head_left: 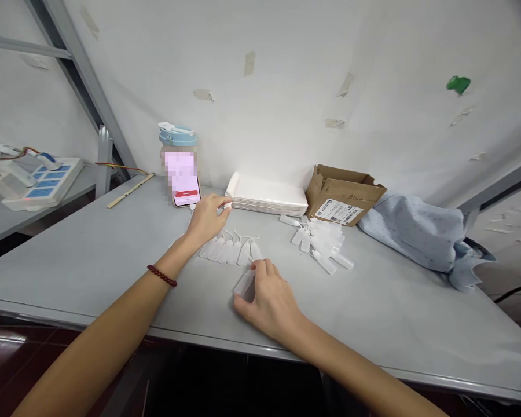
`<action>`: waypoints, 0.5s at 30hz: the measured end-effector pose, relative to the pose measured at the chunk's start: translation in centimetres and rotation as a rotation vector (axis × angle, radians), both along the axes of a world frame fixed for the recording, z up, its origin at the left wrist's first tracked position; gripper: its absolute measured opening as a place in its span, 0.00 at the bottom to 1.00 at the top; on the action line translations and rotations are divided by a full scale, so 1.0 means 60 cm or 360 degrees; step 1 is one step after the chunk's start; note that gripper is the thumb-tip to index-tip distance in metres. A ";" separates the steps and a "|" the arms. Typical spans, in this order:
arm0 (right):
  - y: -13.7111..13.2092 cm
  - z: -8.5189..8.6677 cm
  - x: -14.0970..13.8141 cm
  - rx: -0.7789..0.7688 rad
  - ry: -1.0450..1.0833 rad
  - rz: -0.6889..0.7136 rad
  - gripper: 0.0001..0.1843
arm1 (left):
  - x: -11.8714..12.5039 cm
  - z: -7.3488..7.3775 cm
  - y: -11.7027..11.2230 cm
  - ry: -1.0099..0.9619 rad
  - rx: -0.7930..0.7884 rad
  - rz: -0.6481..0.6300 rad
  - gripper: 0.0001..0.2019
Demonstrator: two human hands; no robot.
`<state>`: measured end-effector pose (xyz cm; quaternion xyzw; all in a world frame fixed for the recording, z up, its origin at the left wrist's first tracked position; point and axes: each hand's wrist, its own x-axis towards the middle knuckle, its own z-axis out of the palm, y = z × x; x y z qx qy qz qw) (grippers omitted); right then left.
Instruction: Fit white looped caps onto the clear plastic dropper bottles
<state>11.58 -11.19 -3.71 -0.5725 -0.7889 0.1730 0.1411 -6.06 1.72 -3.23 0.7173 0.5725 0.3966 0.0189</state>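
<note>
My right hand (267,298) rests on the grey table (91,260), fingers closed around a small clear plastic bottle (244,284). My left hand (207,219) reaches further back and pinches a small white piece (227,204) between thumb and fingers, close to a phone (184,186). Between my hands lies a row of several small clear bottles (230,252) with their caps hanging open. A loose heap of the same bottles (319,240) lies to the right of them.
A stack of white trays (267,196) and an open cardboard box (342,194) stand against the wall. A blue-lidded cup (178,136) stands behind the phone. Light-blue cloth (417,234) lies at the right. A power strip (43,182) sits on the left bench.
</note>
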 end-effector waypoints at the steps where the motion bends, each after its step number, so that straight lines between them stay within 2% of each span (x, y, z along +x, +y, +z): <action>1: 0.000 -0.002 0.006 -0.0030 0.0061 -0.0016 0.21 | 0.000 0.000 0.000 0.0003 0.0005 -0.0004 0.14; 12: -0.021 -0.022 0.030 -0.0048 0.0478 0.0011 0.21 | 0.008 0.000 -0.006 -0.0029 -0.0040 -0.0072 0.15; 15: -0.025 -0.022 0.035 -0.0050 0.0601 0.0097 0.22 | 0.013 0.004 -0.011 -0.0162 -0.0103 -0.0095 0.14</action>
